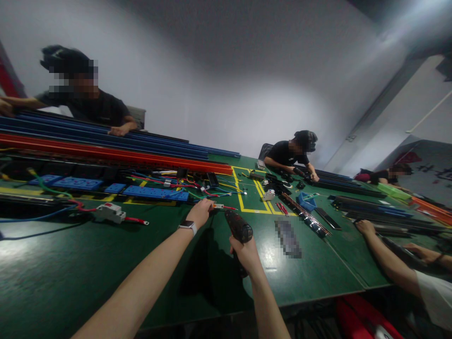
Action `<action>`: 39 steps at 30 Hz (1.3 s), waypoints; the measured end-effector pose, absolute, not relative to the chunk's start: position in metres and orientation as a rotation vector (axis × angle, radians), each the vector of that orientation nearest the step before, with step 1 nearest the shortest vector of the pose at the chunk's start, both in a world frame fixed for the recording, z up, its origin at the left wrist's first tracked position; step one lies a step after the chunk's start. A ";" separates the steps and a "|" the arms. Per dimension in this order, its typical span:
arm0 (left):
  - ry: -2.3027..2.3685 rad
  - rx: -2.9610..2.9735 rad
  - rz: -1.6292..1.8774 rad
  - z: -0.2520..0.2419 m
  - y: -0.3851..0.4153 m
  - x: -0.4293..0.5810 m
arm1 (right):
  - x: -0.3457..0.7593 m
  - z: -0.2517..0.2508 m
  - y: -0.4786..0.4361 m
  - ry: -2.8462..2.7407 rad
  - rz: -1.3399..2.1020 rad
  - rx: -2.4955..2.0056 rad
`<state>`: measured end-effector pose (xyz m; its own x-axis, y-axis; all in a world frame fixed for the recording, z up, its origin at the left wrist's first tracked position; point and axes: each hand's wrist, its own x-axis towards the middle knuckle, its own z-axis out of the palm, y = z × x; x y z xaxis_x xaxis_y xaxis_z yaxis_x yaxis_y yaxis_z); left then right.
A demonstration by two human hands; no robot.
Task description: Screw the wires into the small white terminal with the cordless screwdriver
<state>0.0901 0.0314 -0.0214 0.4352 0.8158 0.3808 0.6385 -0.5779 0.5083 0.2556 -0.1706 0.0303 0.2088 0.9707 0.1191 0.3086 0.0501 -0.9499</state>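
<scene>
Table (88, 263), green, fills the view. Red and blue rails (106, 148) run across it at 10 o'clock, above blue socket strips (155, 193). Near centre, the right hand (247, 252) is closed around a black power screwdriver (239, 226), nose toward 11 o'clock. At its 10 o'clock, the left hand (201, 212) pinches a small white part (218, 205) trailing a red wire (229, 207).

Electrical assembly workshop: long green workbench (88, 268), red and blue rails (106, 151), blue socket strips (155, 193), loose wires (152, 180), co-workers (291, 153) alongside.
</scene>
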 end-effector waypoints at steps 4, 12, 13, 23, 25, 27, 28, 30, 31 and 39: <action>1.235 2.396 0.887 -0.020 0.030 0.090 | 0.255 0.032 -0.172 -1.306 0.813 -1.450; 1.247 2.406 0.871 -0.019 0.030 0.089 | 0.254 0.032 -0.171 -1.282 0.815 -1.481; 1.245 2.414 0.864 -0.018 0.030 0.089 | 0.254 0.032 -0.171 -1.278 0.813 -1.482; 1.272 2.422 0.866 -0.019 0.030 0.091 | 0.254 0.033 -0.172 -1.286 0.801 -1.491; 1.269 2.427 0.873 -0.019 0.029 0.091 | 0.254 0.032 -0.172 -1.284 0.808 -1.489; 1.263 2.431 0.889 -0.019 0.030 0.090 | 0.254 0.031 -0.172 -1.277 0.811 -1.477; 1.261 2.431 0.893 -0.019 0.030 0.090 | 0.254 0.031 -0.172 -1.275 0.810 -1.470; 1.256 2.425 0.892 -0.020 0.031 0.090 | 0.255 0.031 -0.172 -1.278 0.814 -1.459; 1.254 2.422 0.890 -0.020 0.031 0.090 | 0.255 0.031 -0.171 -1.281 0.817 -1.458; 1.253 2.402 0.861 -0.018 0.030 0.090 | 0.255 0.033 -0.170 -1.313 0.797 -1.446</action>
<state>0.0896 0.0305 -0.0184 0.4408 0.8176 0.3705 0.6389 -0.5757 0.5103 0.2545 -0.1700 0.0327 0.1984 0.9697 0.1425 0.3212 0.0731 -0.9442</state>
